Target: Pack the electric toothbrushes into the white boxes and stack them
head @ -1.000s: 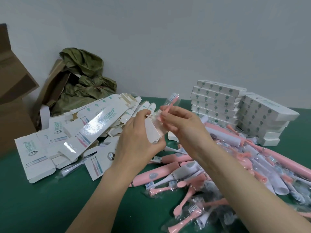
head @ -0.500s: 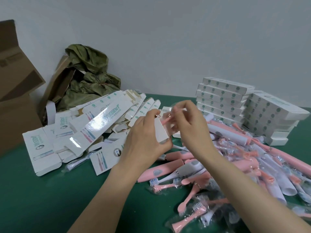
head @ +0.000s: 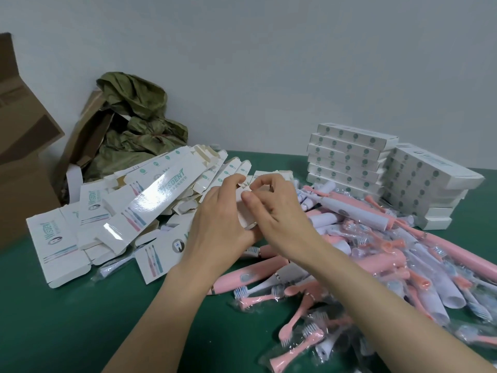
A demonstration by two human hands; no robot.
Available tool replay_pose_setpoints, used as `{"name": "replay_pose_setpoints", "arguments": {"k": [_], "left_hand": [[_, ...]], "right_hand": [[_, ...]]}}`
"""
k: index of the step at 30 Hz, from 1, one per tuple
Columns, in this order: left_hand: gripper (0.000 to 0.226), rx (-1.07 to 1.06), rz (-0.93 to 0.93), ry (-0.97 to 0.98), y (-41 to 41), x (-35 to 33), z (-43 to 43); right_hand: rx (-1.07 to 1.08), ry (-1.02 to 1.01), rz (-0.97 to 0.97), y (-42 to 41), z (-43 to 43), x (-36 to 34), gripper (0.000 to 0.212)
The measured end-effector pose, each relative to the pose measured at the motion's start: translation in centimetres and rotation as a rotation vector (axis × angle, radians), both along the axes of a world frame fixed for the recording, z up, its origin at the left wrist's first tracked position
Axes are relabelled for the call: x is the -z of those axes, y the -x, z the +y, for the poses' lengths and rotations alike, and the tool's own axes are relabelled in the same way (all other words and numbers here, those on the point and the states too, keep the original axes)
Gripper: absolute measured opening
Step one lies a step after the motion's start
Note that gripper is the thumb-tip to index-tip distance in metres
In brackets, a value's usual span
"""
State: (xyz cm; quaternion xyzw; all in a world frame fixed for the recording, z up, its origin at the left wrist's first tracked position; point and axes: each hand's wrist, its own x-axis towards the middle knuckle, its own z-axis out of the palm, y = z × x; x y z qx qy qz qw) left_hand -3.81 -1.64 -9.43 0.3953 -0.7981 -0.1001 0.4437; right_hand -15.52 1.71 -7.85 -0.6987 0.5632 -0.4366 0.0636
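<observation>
- A plain pale wall [head: 269, 63] stands behind a table [head: 53, 332] covered with a dark green surface.
- At the far left, brown cardboard cartons [head: 18, 157] stand by the wall, and beside them a crumpled olive-green bag [head: 134, 125] lies on another piece of cardboard.
- On the left half of the table there is a loose pile of flat white boxes [head: 150, 195], not yet folded up, printed with a teal brand name and small drawings of toothbrushes.
- In the middle, both hands meet above the table around one small white box [head: 246, 211].
- The left hand [head: 220, 227] is wrapped around the box from the left side, with the thumb near its upper end.
- The right hand [head: 277, 208] is curled over the top end of the box; its thumb and fingers pinch at the flap there. What is inside the box I cannot tell, because the hands cover it.
- Under and to the right of the hands lies a big heap of pink electric toothbrushes [head: 390, 251], mixed with white rolled papers and brush heads in clear plastic bags [head: 304, 337].
- At the back right, closed white boxes are stacked in two piles: one tidy stack [head: 349, 157] near the wall and a second stack [head: 427, 184] just beside it on the right, whose top box lies a little askew.
</observation>
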Motion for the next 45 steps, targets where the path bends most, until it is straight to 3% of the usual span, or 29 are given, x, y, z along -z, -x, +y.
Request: {"name": "replay_pose_setpoints", "arguments": {"k": [2, 4, 8, 12, 14, 19, 24, 28, 32, 35, 45], "left_hand": [[0.072, -0.005, -0.006, 0.046, 0.2, 0.1, 0.1], [0.069, -0.014, 0.009, 0.094, 0.3, 0.0, 0.2], [0.076, 0.032, -0.018, 0.113, -0.1, 0.0, -0.1], [0.103, 0.068, -0.163, 0.089, 0.1, 0.1, -0.3], [0.103, 0.046, -0.111, 0.055, 0.3, 0.1, -0.5], [0.049, 0.0, 0.016, 0.231, 0.7, 0.5, -0.3], [0.033, -0.037, 0.162, 0.225, 1.5, 0.0, 0.2], [0.037, -0.011, 0.195, 0.135, 1.8, -0.2, 0.2], [0.079, 0.027, -0.01, 0.104, 0.9, 0.6, -0.5], [0.068, -0.13, -0.108, 0.124, 0.4, 0.8, -1.1], [0.061, -0.138, 0.103, 0.096, 1.1, 0.7, -0.2]], "right_hand": [[0.082, 0.082, -0.111, 0.7, 0.0, -0.2, 0.015], [0.181, 0.109, -0.251, 1.2, -0.1, -0.4, 0.027], [0.049, -0.191, -0.511, 2.1, -0.5, -1.1, 0.035], [0.02, -0.181, -0.546, 2.2, -0.4, -1.5, 0.045], [0.021, -0.195, -0.597, 2.1, -0.3, -1.7, 0.042], [-0.006, -0.167, -0.627, 1.5, -0.1, -1.9, 0.046], [-0.061, -0.104, -0.62, 0.2, 0.5, -1.3, 0.038], [-0.058, 0.007, -0.552, -1.1, 0.9, -0.3, 0.028], [0.043, -0.05, -0.728, 0.3, 0.0, -0.1, 0.022], [0.039, -0.077, -0.858, 1.0, -0.2, -0.2, 0.023], [0.109, 0.125, -0.496, 0.6, 0.0, 1.0, 0.035]]}}
